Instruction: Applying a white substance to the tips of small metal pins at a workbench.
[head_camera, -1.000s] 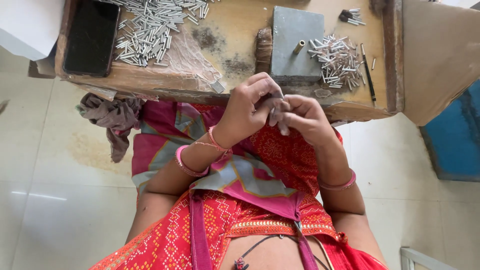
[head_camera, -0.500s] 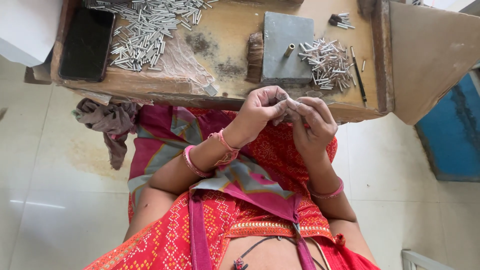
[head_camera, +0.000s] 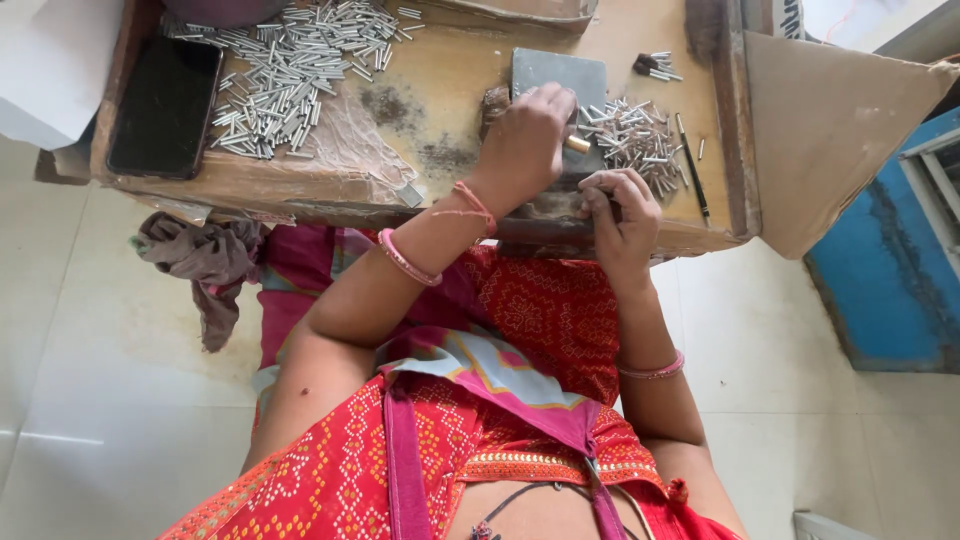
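My left hand (head_camera: 525, 140) rests on a grey metal block (head_camera: 560, 72) on the wooden table (head_camera: 440, 80), its fingers closed on a small brass-coloured tube (head_camera: 577, 143). My right hand (head_camera: 620, 212) sits at the table's near edge just right of the block. Its fingers are curled and pinched together, and whatever they hold is hidden. A small heap of short silvery metal pins (head_camera: 632, 135) lies just beyond my right hand.
A large heap of metal pins (head_camera: 290, 65) lies on a plastic sheet at the table's left, beside a black phone (head_camera: 165, 105). A thin black stick (head_camera: 690, 175) lies right of the small heap. A brown cloth (head_camera: 205, 265) hangs at the left, cardboard (head_camera: 830, 130) at the right.
Both hands were together over my lap by the table's edge. My left hand has moved up onto the grey block, and my right hand has moved to the table's edge.
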